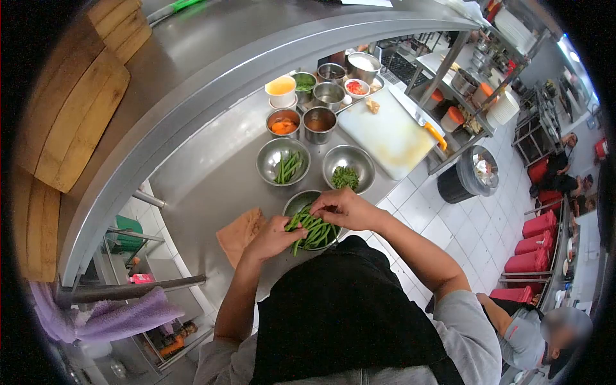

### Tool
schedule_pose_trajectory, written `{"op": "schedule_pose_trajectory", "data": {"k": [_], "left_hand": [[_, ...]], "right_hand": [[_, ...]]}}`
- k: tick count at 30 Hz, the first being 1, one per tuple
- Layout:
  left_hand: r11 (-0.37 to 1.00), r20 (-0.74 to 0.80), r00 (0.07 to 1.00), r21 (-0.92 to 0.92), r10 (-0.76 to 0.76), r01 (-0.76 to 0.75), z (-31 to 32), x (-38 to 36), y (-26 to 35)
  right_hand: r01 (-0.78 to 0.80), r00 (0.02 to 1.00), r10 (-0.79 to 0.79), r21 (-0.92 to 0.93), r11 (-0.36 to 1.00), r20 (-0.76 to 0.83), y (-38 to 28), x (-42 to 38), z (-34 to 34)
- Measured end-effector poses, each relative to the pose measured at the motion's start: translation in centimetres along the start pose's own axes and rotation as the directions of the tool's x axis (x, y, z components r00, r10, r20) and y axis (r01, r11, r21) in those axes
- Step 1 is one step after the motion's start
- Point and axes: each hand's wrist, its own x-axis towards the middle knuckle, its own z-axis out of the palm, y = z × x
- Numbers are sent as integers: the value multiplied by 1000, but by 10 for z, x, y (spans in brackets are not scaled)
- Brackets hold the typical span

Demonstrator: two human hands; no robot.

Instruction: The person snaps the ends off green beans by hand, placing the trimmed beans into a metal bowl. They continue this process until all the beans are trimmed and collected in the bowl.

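"Where were the green beans (317, 232)?"

"In the steel bowl (296, 201) by the table's (212, 192) edge nearest the apron (346, 314), some jutting past the rim."

"And the hands?"

"The left hand (268, 239) grasped a bunch at the rim; the right hand (344, 208) touched beans with bent fingers, though whether it pinched any was impossible to tell."

"How was that best handled?"

"Probably lightly, beans lined up, everything above the bowl so strays fell inside."
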Motion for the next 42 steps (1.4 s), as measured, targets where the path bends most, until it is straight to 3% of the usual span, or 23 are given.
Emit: {"op": "schedule_pose_trajectory", "data": {"k": [5,7,9,11,13,14,15,16,17,18,19,20,21,22,23,25,30,34,37,39,40,42], "left_hand": [[998,12,1000,60,9,-10,-2,1,-4],[991,26,995,92,93,-95,-3,4,-9],[990,55,996,125,66,-73,-5,2,-8],[986,73,996,158,41,-52,-6,4,-11],[978,37,992,163,122,-127,1,9,-20],[980,30,992,158,120,-123,2,12,-24],[1000,2,1000,-6,-6,6,3,13,-14],[977,-3,991,-170,-134,132,3,12,-7],[976,-4,991,-171,-137,134,3,9,-4],[961,-12,993,-257,-113,106,3,7,-1],[938,-25,996,-339,-90,76,2,5,2],[939,-29,995,-335,-91,76,-1,4,3],[876,-55,996,-480,-76,41,-3,3,5],[791,-78,995,-611,-65,4,-4,2,6],[794,-69,996,-608,-63,8,-5,3,5],[654,-99,994,-755,-42,-47,-7,5,2],[639,-82,996,-766,23,-78,-4,4,3],[704,-96,993,-701,66,-114,-2,4,4],[771,-85,990,-620,116,-144,4,2,4],[772,-114,982,-607,150,-188,15,0,5],[776,-137,974,-589,180,-226,19,-1,4],[732,-183,963,-626,197,-268,22,-2,0]], "right_hand": [[54,998,-51,-95,994,30,5,-2,7],[58,997,-52,-120,991,52,7,-3,13],[68,998,-65,-374,925,22,13,-8,26],[73,996,-84,-395,916,-11,29,-10,41],[-37,958,-55,-311,950,-280,42,-7,50],[-123,917,55,-150,981,-394,50,-3,53],[-123,921,57,-148,981,-386,64,2,58],[-197,810,186,41,980,-557,79,8,63],[-227,655,328,237,945,-680,94,12,65],[-184,672,539,590,786,-508,93,8,54],[-182,673,538,591,786,-507,90,3,49],[-162,762,528,679,716,-375,87,0,45],[-157,836,493,758,634,-240,82,-3,41],[-245,846,511,737,630,-155,70,-8,37],[-241,842,514,739,629,-163,62,-10,37],[-344,860,509,704,622,-30,49,-13,42],[-357,894,442,713,604,73,22,-10,62],[-380,884,466,656,652,50,14,-7,70],[-288,921,385,568,771,-55,31,-7,84],[-188,854,349,397,898,-385,41,-5,93],[-190,855,349,394,899,-383,47,-4,90],[-229,701,620,711,665,-353,54,-4,75]]}}
